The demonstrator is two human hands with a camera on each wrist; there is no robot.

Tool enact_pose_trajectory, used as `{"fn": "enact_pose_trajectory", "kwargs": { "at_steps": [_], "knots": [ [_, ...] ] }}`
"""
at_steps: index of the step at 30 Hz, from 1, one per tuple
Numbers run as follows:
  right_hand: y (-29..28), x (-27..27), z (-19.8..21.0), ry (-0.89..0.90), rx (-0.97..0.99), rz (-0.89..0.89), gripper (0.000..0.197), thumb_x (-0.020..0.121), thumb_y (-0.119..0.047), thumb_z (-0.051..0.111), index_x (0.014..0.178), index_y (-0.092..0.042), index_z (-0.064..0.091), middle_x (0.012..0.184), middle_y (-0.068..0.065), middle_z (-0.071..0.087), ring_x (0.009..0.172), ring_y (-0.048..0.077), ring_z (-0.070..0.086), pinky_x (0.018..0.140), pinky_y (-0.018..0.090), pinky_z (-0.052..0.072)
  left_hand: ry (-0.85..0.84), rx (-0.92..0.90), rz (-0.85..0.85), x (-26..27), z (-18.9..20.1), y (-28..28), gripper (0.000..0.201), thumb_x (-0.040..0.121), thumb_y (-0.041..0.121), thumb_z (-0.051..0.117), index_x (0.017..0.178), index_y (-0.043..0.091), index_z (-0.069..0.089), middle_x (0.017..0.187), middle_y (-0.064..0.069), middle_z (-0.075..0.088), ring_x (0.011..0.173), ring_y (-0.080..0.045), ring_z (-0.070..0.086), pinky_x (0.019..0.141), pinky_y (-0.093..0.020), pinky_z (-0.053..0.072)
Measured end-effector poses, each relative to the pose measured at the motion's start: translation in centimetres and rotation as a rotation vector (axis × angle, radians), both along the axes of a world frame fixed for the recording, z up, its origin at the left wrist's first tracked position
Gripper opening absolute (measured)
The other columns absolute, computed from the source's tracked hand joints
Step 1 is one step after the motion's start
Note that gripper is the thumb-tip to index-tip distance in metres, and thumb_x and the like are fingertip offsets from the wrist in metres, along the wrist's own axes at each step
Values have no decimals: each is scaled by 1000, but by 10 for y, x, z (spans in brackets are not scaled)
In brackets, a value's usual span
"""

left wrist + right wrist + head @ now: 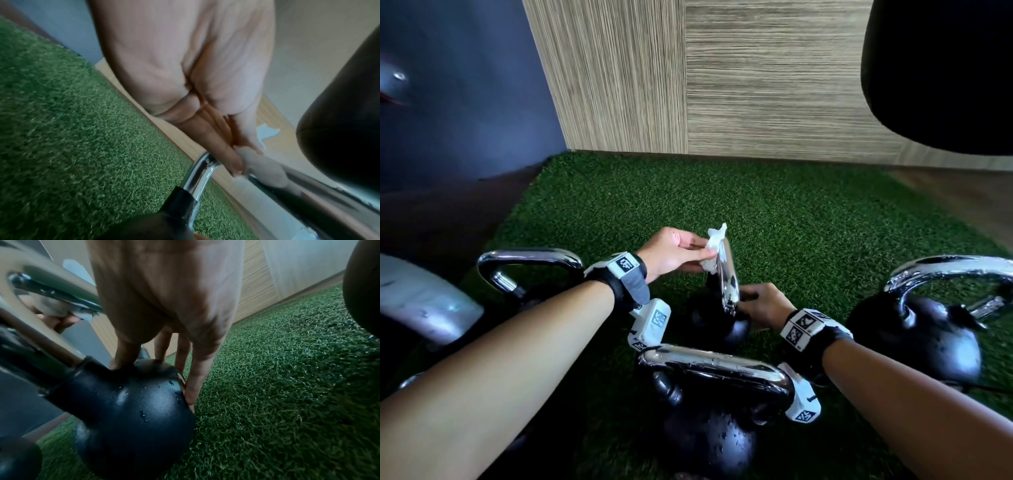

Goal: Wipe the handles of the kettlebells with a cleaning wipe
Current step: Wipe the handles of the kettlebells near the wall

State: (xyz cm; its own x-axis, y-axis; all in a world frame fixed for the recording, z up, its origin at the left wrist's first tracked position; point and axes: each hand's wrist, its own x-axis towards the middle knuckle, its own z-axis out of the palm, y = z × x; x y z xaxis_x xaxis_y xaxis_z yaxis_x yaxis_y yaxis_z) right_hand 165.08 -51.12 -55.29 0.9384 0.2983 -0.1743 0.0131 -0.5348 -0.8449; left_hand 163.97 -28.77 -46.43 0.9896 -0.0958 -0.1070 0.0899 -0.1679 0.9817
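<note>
A small black kettlebell [709,322] with a chrome handle [727,277] stands on green turf at the centre of the head view. My left hand [705,250] pinches a crumpled white wipe [715,246] against the upper part of that handle. In the left wrist view the fingers [236,164] press the wipe [265,173] onto the chrome bar [198,173]. My right hand [751,298] rests on the ball. The right wrist view shows its thumb on top and straight fingers [191,391] down the side of the ball [133,410].
Three more chrome-handled kettlebells stand around: one close in front [715,373], one at the right [914,339], one at the left [527,260]. A black punching bag [941,68] hangs at the upper right. A wood-panelled wall [756,85] closes the far edge of the turf [791,212].
</note>
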Motion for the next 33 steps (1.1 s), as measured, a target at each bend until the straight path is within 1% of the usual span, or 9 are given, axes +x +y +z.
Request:
{"fn": "enact_pose_trajectory", "kwargs": {
  "at_steps": [3, 7, 10, 14, 19, 23, 26, 30, 33],
  "knots": [
    [1, -4, 7, -12, -1, 14, 29, 82, -34, 82, 110, -28, 78, 78, -10, 76, 73, 13, 73, 71, 38, 64, 16, -7, 2, 0, 1, -2, 19, 81, 7, 82, 97, 4, 72, 94, -13, 80, 87, -22, 77, 84, -35, 64],
    [-2, -11, 15, -20, 21, 26, 15, 88, -25, 77, 88, -39, 73, 55, -21, 68, 47, -5, 61, 46, 17, 51, 117, 47, -219, -10, 7, 0, 15, 88, -7, 72, 91, 4, 62, 83, -10, 77, 74, -15, 76, 65, -24, 62],
    [-1, -16, 22, -17, 63, 33, 21, 90, -18, 75, 82, -37, 70, 52, -23, 66, 47, -7, 60, 46, 13, 50, 100, 76, -271, -16, 14, 0, 16, 87, -9, 71, 86, 4, 62, 80, -9, 76, 72, -14, 76, 65, -26, 63],
    [-1, -17, 27, 30, 71, 24, 21, 91, -13, 73, 79, -30, 70, 49, -19, 65, 40, -6, 58, 40, 14, 48, 115, 279, -458, -32, 14, -9, 20, 82, -7, 77, 94, -13, 64, 88, -13, 76, 75, -16, 76, 67, -25, 63],
    [-2, -21, 31, 37, 106, 61, 28, 94, 0, 66, 77, -22, 65, 43, -20, 61, 38, -10, 56, 40, 7, 40, -35, 510, -428, -40, 16, -11, 19, 71, 16, 92, 77, 14, 74, 86, -5, 80, 81, -16, 75, 79, -32, 61],
    [-3, -17, 28, 21, 64, 52, 28, 92, -5, 70, 76, -29, 67, 46, -21, 63, 40, -9, 57, 40, 9, 43, -149, 666, -387, -54, 8, -16, 23, 71, 28, 93, 64, 33, 72, 64, 16, 72, 59, 3, 61, 57, -14, 42],
    [-2, -14, 24, 20, 50, 43, 26, 90, -15, 74, 76, -37, 70, 51, -19, 66, 43, -6, 60, 42, 15, 49, -271, 715, -288, -61, 0, -16, 32, 74, 28, 90, 53, 35, 66, 52, 20, 60, 50, 7, 50, 50, -11, 32],
    [0, -13, 24, 20, 17, 10, 25, 88, -15, 77, 78, -37, 69, 59, -15, 69, 49, -1, 63, 46, 15, 52, -313, 736, -282, -69, -19, -17, 20, 78, 7, 81, 78, 27, 81, 76, 15, 75, 68, 5, 67, 64, -10, 45],
    [-1, -13, 36, 116, -31, 82, 21, 92, -10, 71, 86, -31, 69, 64, -9, 67, 40, 2, 56, 39, 17, 46, -355, 743, -284, -72, -22, -15, 18, 81, 6, 81, 87, 22, 82, 84, 11, 77, 74, 3, 69, 72, -6, 47]
  ]
}}
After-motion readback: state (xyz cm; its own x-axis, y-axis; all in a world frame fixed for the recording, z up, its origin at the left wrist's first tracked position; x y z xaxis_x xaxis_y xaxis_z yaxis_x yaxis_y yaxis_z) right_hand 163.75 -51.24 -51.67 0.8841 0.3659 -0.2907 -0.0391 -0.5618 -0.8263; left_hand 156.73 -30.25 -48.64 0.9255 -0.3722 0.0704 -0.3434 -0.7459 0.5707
